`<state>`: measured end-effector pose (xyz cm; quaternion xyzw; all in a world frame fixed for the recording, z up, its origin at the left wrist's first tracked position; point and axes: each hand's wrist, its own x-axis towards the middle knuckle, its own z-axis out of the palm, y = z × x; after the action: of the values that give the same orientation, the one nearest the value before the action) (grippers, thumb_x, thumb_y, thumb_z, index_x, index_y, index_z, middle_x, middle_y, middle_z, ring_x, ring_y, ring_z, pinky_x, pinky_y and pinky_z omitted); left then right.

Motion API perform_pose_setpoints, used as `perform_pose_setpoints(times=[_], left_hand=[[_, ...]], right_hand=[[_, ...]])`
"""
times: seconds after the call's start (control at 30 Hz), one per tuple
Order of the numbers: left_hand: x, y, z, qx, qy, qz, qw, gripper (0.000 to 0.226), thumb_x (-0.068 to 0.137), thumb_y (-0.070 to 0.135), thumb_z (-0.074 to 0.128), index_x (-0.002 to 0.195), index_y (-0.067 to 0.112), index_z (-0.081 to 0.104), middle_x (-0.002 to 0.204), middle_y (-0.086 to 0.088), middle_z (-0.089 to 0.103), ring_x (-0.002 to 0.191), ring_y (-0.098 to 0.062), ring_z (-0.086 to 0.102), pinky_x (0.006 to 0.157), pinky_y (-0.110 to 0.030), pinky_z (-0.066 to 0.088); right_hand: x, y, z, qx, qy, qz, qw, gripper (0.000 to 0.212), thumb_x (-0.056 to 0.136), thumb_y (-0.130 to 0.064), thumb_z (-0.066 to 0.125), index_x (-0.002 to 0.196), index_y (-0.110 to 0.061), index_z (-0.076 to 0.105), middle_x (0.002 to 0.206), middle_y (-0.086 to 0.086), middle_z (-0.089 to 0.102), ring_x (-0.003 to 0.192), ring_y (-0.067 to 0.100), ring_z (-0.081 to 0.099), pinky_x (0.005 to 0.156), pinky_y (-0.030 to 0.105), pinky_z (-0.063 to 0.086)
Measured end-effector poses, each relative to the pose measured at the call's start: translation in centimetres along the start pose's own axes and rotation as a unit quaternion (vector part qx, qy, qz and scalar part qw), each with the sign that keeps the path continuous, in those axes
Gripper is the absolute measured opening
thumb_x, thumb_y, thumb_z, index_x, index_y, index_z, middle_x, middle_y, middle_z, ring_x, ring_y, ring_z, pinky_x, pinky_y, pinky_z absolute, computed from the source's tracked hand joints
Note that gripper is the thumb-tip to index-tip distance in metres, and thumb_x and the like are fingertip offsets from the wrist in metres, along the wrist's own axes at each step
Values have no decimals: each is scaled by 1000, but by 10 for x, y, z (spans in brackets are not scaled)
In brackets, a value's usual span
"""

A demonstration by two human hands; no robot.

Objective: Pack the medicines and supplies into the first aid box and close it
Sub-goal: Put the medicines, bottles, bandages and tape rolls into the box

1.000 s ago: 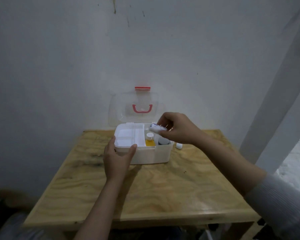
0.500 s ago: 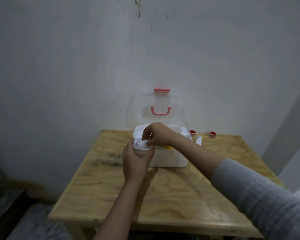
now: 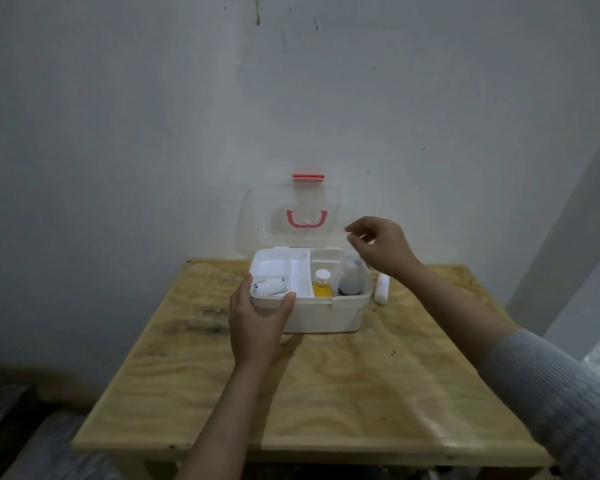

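Observation:
A white first aid box (image 3: 326,315) stands at the back of the wooden table, its clear lid (image 3: 298,216) with a red handle upright against the wall. My left hand (image 3: 257,320) grips the box's front left corner. A white roll with blue print (image 3: 270,286) lies in the tray's front left compartment. A yellow bottle with a white cap (image 3: 322,284) and a dark container (image 3: 351,284) stand in the right half. My right hand (image 3: 381,247) hovers above the box's right rim, fingers apart and empty. A white tube (image 3: 381,289) lies on the table just right of the box.
The wooden table (image 3: 326,393) stands against a grey wall, with bare surface in front of the box. A white post rises at the right (image 3: 575,216). Dark floor and clutter lie below the table's left side.
My right hand has set the white roll into the tray's front left compartment, let go, and moved right over the box's right side. The left hand still holds the box corner.

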<state>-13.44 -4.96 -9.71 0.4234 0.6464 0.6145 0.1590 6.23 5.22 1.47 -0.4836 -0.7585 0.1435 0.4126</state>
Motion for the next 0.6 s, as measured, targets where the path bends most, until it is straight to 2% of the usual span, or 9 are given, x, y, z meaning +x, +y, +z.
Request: perform_pose_setpoints(times=[0.07, 0.13, 0.33, 0.43, 0.5, 0.6], left_hand=[[0, -1, 0, -1, 2, 2, 1000, 80, 72, 41, 80, 141, 18, 46, 141, -1, 51, 127, -19, 48, 100, -39, 49], [0, -3, 0, -6, 5, 2, 1000, 80, 72, 41, 80, 141, 19, 46, 142, 0, 51, 127, -19, 49, 100, -42, 50], [0, -5, 2, -3, 6, -1, 1000, 80, 72, 42, 80, 141, 21, 45, 142, -1, 50, 127, -21, 50, 94, -46, 54], [1, -5, 1, -2, 5, -2, 1000, 80, 71, 41, 80, 141, 21, 45, 141, 0, 50, 127, -20, 49, 95, -47, 54], [1, -6, 1, -1, 6, -1, 1000, 81, 71, 44, 80, 141, 22, 45, 141, 1, 50, 127, -19, 49, 95, -48, 53], [1, -6, 1, 0, 6, -1, 1000, 82, 70, 47, 79, 141, 23, 45, 141, 1, 51, 127, -19, 50, 96, -48, 53]], right_hand=[[-4, 24, -6, -8, 48, 50, 998, 16, 82, -10, 60, 94, -9, 70, 85, 4, 69, 71, 16, 63, 73, 29, 52], [-12, 44, -4, -38, 59, 86, 994, 17, 81, -11, 59, 95, -9, 69, 88, 7, 70, 76, 18, 63, 73, 28, 50], [-41, 92, 29, -101, -48, 157, 981, 32, 80, -23, 59, 110, -15, 68, 112, 9, 67, 94, 21, 62, 74, 25, 43], [-50, 103, 41, -134, -48, 185, 972, 30, 81, -30, 56, 105, -17, 68, 112, 12, 57, 90, 22, 55, 72, 27, 41], [-55, 104, 42, -127, -20, 198, 972, 26, 80, -25, 58, 102, -12, 66, 109, 14, 52, 82, 22, 52, 71, 29, 43], [-60, 104, 38, -99, 19, 194, 976, 24, 78, -17, 61, 99, -8, 67, 103, 16, 54, 77, 23, 50, 70, 27, 40]])
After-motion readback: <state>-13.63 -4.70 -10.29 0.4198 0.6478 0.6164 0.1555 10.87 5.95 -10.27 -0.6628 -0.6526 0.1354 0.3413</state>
